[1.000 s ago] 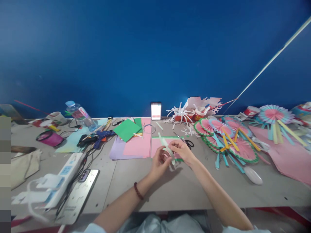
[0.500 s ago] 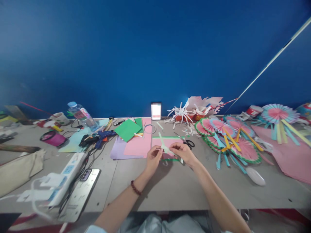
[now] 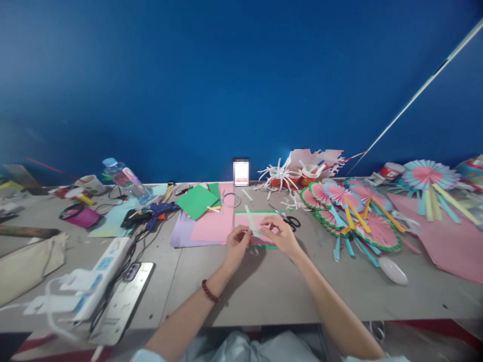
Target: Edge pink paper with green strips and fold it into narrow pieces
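Head view, pale green strip [image 3: 249,216]: between the two hands, its long end slanting up and away past the fingertips, its lower part in among them, above a pink sheet [image 3: 242,221] edged in green.
Left hand [image 3: 237,245]: thumb and fingers together, clamped on the strip's lower part, so the free length stands beyond the grip.
Right hand [image 3: 284,237]: fingers bent in against the strip's near right part — whether they are pinched on it or only resting there, one cannot tell.
Strip's weak point: it looks thin and limp, so uneven pulling by the two hands could crease or tear it where the fingers meet.
Slip risk: with so little of it inside the grip, a loosened left thumb could let the strip twist or drop onto the pink sheet.
Scissors [image 3: 291,221]: just beyond the right hand on the surface [image 3: 271,296] — a careless sweep of that hand could knock them.
Green sheets [image 3: 198,202]: left of the pink sheet and apart from both hands.
Pleated fans [image 3: 379,232]: grouped to the right, well apart from the fingers; a wide right elbow might brush their tails.
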`<move>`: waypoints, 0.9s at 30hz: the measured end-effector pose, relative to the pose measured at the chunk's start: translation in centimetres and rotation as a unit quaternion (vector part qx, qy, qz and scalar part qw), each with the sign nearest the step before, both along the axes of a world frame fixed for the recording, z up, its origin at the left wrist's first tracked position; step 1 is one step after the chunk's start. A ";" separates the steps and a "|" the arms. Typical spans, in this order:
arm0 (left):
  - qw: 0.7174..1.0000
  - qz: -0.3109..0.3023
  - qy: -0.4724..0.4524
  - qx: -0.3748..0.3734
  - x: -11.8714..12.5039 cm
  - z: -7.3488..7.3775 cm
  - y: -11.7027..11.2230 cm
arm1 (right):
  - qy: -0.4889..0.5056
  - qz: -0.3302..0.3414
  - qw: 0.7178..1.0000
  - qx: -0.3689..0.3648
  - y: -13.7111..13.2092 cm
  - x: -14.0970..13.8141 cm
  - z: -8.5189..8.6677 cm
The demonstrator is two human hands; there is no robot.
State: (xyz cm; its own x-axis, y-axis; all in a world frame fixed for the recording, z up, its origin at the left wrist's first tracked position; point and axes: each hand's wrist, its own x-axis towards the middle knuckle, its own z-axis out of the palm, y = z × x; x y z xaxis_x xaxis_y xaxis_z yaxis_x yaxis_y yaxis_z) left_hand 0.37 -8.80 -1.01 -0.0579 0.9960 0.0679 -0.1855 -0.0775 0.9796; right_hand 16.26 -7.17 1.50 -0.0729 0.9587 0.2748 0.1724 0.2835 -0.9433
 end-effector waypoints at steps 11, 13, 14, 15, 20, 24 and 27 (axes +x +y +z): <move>0.998 -0.005 0.034 0.048 0.2 0.0 -0.3 | -0.153 0.005 0.966 0.210 -0.4 -0.8 -1.5; 0.997 -0.011 0.054 0.060 0.2 -0.1 -0.3 | -0.161 0.001 0.962 0.219 -0.5 -0.8 -1.4; 0.995 -0.013 0.067 0.067 0.2 -0.2 -0.4 | -0.164 0.001 0.961 0.222 -0.5 -0.8 -1.3; 0.994 -0.012 0.081 0.076 0.2 -0.2 -0.4 | -0.166 0.001 0.961 0.223 -0.6 -0.8 -1.3; 0.983 0.005 0.147 0.111 0.1 0.0 -0.5 | -0.187 -0.008 0.955 0.231 -0.8 -0.9 -1.1; 0.979 0.008 0.162 0.122 0.1 0.2 -0.6 | -0.197 -0.010 0.950 0.242 -0.8 -0.9 -1.0; 0.978 0.010 0.171 0.123 0.1 0.1 -0.6 | -0.196 -0.009 0.955 0.223 -0.8 -0.9 -1.1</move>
State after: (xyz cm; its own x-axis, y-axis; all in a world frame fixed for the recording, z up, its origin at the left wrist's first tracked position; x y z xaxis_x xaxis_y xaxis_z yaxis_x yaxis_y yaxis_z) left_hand 0.51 -9.42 -0.90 -0.0086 0.9460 0.3241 0.1526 -0.3191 0.9354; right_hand 15.31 -8.02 0.43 -0.2391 0.7548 0.6108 0.4964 0.6357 -0.5912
